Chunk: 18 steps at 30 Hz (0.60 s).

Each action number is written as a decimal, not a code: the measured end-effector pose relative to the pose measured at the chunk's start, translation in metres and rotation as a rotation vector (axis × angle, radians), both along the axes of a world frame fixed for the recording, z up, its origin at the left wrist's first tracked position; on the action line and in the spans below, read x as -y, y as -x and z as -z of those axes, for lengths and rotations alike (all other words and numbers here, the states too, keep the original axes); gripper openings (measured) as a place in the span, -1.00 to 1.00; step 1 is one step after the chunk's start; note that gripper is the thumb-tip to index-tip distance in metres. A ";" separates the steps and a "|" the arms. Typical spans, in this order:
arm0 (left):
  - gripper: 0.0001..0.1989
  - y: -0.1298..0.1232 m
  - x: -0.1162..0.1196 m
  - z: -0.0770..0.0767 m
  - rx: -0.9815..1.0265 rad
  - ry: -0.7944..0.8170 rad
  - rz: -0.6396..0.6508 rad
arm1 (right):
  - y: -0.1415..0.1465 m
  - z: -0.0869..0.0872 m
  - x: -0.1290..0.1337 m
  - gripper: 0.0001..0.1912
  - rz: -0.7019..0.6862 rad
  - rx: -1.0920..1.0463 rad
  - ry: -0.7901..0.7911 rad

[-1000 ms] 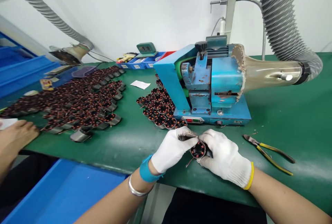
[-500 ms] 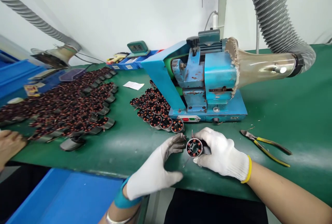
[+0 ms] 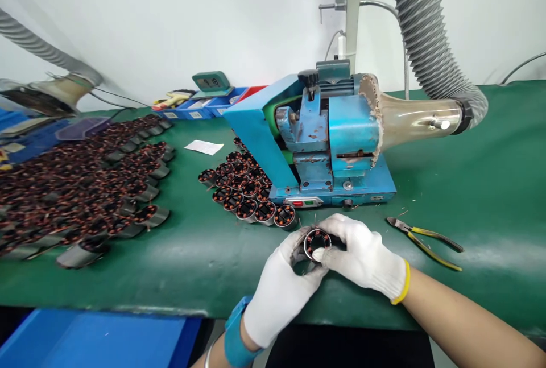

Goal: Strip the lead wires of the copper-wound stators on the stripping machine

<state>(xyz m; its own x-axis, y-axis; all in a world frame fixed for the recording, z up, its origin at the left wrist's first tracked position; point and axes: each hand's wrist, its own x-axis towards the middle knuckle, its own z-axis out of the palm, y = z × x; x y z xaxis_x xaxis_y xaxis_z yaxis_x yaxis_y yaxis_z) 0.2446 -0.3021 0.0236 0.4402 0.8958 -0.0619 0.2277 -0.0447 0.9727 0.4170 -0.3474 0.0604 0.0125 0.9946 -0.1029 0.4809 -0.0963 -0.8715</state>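
Observation:
A round metal stator (image 3: 316,238) with copper windings is held between both gloved hands near the table's front edge, its open end facing up. My left hand (image 3: 286,282), in a white glove with a blue wrist band, wraps round its left and lower side. My right hand (image 3: 362,254), in a white glove with a yellow cuff, grips the right side, with the thumb over the lower rim. Just behind the hands stands a group of similar stators (image 3: 246,209), beside a blue machine (image 3: 350,129).
Pliers (image 3: 422,237) with yellow handles lie to the right. Many more stators (image 3: 106,186) cover the left side. A clock (image 3: 211,82), small blue bins (image 3: 198,109) and a paper slip (image 3: 203,147) are behind. A grey hose (image 3: 430,38) joins the machine. A blue bin (image 3: 98,339) is below the table edge.
My left hand has moved right and closed round the stator. My right thumb has moved onto the stator's rim. The view has shifted right, and the other person's hand at left has left the view.

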 end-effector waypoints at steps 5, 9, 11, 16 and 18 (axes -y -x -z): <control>-0.53 -0.004 0.002 -0.001 -0.110 -0.155 0.010 | 0.010 0.006 0.001 -0.84 0.097 -0.115 -0.149; -0.53 -0.007 -0.001 -0.011 -0.086 -0.123 -0.012 | 0.004 0.008 -0.004 -0.82 0.340 -0.429 -0.134; -0.52 -0.010 -0.003 -0.016 -0.045 -0.067 -0.053 | -0.004 0.009 -0.008 -0.74 0.524 -0.644 -0.191; -0.51 -0.022 -0.007 -0.022 -0.021 -0.035 0.026 | -0.009 0.006 -0.009 -0.68 0.530 -0.723 -0.159; -0.53 -0.027 -0.006 -0.022 -0.013 -0.027 0.135 | -0.007 0.004 -0.007 -0.70 0.409 -0.671 -0.055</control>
